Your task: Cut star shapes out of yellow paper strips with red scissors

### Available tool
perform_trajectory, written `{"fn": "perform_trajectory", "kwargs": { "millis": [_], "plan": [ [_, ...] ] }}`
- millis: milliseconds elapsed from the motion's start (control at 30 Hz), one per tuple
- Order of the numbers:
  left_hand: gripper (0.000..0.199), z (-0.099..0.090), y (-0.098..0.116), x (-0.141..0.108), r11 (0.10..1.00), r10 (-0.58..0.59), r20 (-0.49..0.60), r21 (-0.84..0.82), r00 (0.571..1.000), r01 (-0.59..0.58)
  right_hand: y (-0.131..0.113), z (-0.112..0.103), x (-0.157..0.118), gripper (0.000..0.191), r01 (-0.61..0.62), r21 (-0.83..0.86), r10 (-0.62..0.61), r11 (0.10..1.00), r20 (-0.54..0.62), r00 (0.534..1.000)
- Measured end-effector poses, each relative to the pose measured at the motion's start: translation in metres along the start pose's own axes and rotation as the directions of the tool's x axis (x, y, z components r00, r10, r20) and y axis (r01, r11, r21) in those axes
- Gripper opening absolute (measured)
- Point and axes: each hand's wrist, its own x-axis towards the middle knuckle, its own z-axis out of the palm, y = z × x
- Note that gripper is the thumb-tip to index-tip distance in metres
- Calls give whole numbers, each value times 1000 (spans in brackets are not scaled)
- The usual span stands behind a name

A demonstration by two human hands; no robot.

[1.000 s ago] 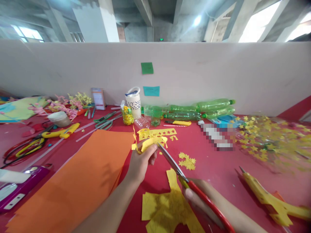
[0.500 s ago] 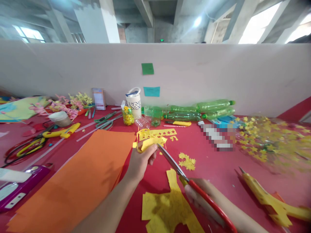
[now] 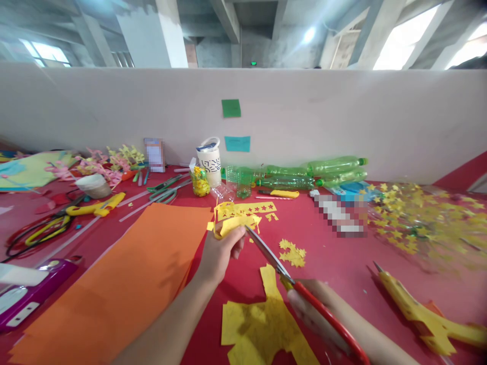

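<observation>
My left hand [image 3: 222,253] pinches a piece of yellow paper [image 3: 238,222] above the red table. In my right hand [image 3: 314,306] is a pair of scissors [image 3: 266,247] with red handles, its blades pointing up and left. The blade tips touch or nearly touch the yellow paper beside my left thumb. Just right of the blades lies a small heap of yellow paper stars [image 3: 292,253]. Below the scissors are larger yellow paper pieces [image 3: 247,322]. Behind my left hand is a yellow strip with star-shaped holes [image 3: 254,209].
Orange sheets [image 3: 125,274] lie on the left, near a purple device [image 3: 45,294] and a yellow glue gun [image 3: 99,205]. Another yellow glue gun [image 3: 418,314] is at the right, below star-covered branches [image 3: 414,218]. Green bottles [image 3: 289,181], a cup [image 3: 211,162] and a utility knife [image 3: 285,194] line the back.
Almost nothing differs. My right hand and the scissors have shifted very slightly left; my left hand keeps its hold on the yellow paper.
</observation>
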Motion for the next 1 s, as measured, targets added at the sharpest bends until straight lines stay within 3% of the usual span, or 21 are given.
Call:
{"fn": "perform_trajectory", "kwargs": {
  "millis": [233,567,733,1000],
  "plan": [
    [28,0,0,0,1000,-13,8,-5,1000,13,-8,2,-2,49,26,-121,-25,992,16,1000],
    [27,-4,-3,2,1000,-19,14,-13,1000,19,0,3,2,51,-25,-137,26,990,5,1000],
    [28,-6,-6,3,1000,22,6,-15,1000,-22,-8,0,0,52,31,-120,-28,992,29,999],
    [27,8,-9,-6,998,54,-78,-20,995,-56,-1,3,0,50,88,-103,-80,991,81,994]
  ]
}}
